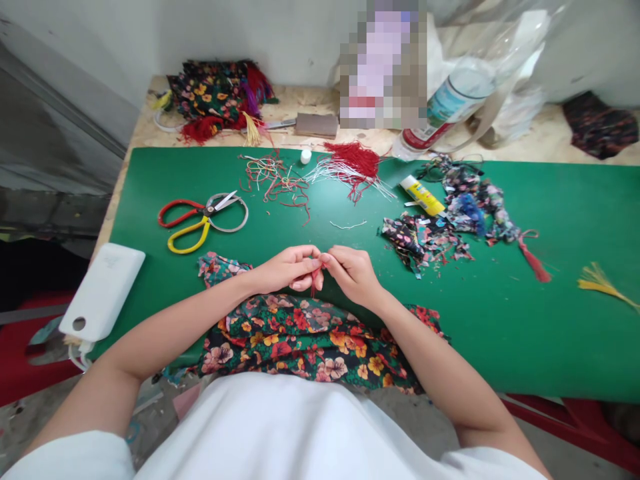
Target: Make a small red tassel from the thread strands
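Over the green felt mat (550, 320), near edge, both hands meet above the floral-print black fabric (310, 340): left hand (287, 269) and right hand (353, 272) pinch a thin red thread tassel (315, 280) between narrowed fingertips. Threads could slip loose and fray. No label on the yellow glue tube (423, 195), far right, reads clearly.

Both hands, left (289, 268) & right (353, 272), pinch red cord (315, 280) over floral fabric (310, 340), scissors (203, 217) nearby.
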A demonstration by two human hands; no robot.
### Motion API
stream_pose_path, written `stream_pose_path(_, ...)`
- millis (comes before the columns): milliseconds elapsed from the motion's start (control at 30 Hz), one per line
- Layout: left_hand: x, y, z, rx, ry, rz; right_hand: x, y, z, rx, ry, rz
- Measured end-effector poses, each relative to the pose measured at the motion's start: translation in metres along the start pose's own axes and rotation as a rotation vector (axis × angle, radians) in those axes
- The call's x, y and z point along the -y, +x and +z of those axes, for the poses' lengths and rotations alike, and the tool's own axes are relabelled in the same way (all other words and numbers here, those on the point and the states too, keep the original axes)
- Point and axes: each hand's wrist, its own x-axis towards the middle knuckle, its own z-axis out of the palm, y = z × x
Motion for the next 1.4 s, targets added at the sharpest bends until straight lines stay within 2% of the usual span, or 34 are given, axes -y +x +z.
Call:
stream_pose_path(233,0.002,0.001,-0.003,-0.022,0.001,-0.013,-0.002,0.000,-0.001,0.014,-0.042,-0.019)
stream_pose_path(467,-0.003,0.000,-0.002,-0.048,-0.049,-0.092,-0.004,0.000,-0.005,0.004,-0.106,-0.156)
stream_pose_path(700,-0.012,-0.003,-0.002,0.034,-0.090,-0.186,-0.005,0.002,-0.007,0.003,-0.196,-0.347)
stream_pose_path(867,-0.013,-0.004,-0.002,0.095,-0.134,-0.232,-0.007,0.004,-0.007,-0.031,-0.294,-0.428)
stream_pose_path(1000,-0.014,-0.004,-0.001,0.108,-0.164,-0.212,-0.007,0.004,-0.007,-0.055,-0.308,-0.462)
stream_pose_path(1100,-0.014,-0.004,0.001,0.103,-0.129,-0.188,-0.004,0.002,-0.005,-0.036,-0.248,-0.376)
stream_pose_path(1300,-0.007,-0.002,-0.001,0.071,-0.011,-0.116,0.004,-0.003,0.001,0.000,0.105,-0.021)
stream_pose_path(1400,-0.004,-0.001,-0.003,0.053,0.027,-0.092,0.009,-0.002,0.002,0.020,0.207,0.094)
